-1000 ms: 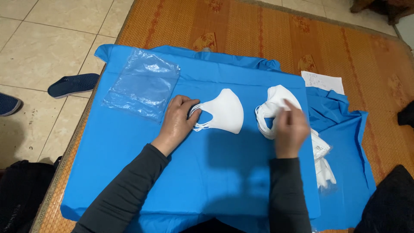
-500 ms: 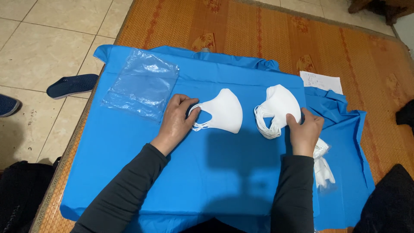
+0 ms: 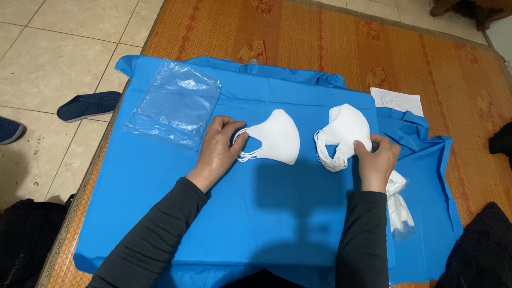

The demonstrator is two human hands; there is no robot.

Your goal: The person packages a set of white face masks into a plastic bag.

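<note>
On the blue cloth sheet (image 3: 266, 213) over the woven mat, the left hand (image 3: 218, 152) presses flat, grip apart, on one white folded face mask (image 3: 277, 136), while the right hand (image 3: 376, 160) pinches the white mask stack (image 3: 344, 130); the clear plastic bags (image 3: 176, 104) beyond the left grip lie unfilled, so packing seems barely begun.

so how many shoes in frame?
2. A dark blue slip-on shoe lies on the tile left of the blue sheet; another dark shoe is cut off at the left edge. More may lie out of view.
</note>
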